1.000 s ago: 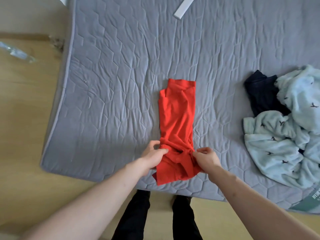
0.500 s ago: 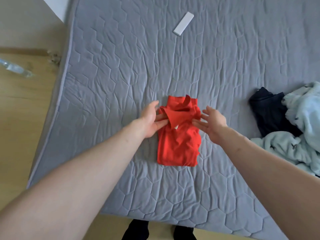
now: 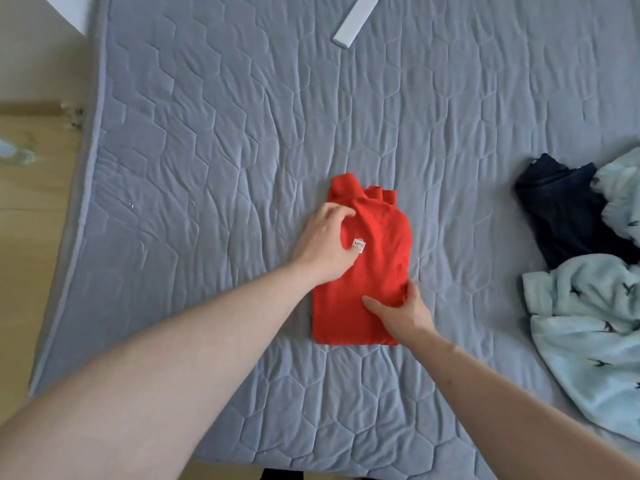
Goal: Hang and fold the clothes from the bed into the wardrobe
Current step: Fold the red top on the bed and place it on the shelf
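- Pale blue fleece garment (image 3: 585, 327): cut off by the right edge.
- Dark navy garment (image 3: 568, 216): partly buried under the fleece.
- Right hand (image 3: 403, 315): fingertips hidden in a fold of the red garment (image 3: 374, 271).
- White label (image 3: 359, 245) on the red garment: print too small to read reliably.
- Clear object on the floor (image 3: 15, 154): blurred, unidentifiable.
- Bed (image 3: 242, 133): far side out of frame.
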### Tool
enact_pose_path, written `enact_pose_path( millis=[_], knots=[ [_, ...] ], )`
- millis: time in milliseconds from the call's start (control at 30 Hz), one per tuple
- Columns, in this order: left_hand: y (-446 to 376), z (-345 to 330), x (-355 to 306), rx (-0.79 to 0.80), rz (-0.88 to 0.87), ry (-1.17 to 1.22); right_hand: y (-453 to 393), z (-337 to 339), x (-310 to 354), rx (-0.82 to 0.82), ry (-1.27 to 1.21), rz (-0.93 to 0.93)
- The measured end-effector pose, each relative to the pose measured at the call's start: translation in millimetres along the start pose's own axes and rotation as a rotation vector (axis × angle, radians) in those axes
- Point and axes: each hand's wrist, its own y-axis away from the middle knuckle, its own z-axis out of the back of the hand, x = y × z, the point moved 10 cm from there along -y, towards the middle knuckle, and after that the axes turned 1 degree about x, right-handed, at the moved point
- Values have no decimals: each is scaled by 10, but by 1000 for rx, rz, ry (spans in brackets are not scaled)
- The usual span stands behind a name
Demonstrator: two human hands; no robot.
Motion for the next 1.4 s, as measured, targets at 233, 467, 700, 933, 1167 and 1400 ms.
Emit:
enact_pose_path(
  millis=[233,467,700,933,1167,1400],
  knots=[
    [-801,-516,-54,539,-29,-588,-261,-166,-127,54,-57,38],
    [-853,-738,43,593,-29,-546,-437,-95,-147,190,-63,40],
    [-429,-623,298,592,340,62,-407,144,-117,251,66,-12],
    [14,-467,1150,371,585,-130,-358,533,-262,-152,-114,-25],
    [-35,-653,896,358,475,156,186,-39,-811,-368,-732,-207],
    [163,-891,936,531,526,323,32,-135,-754,-288,-680,-201]
  ],
)
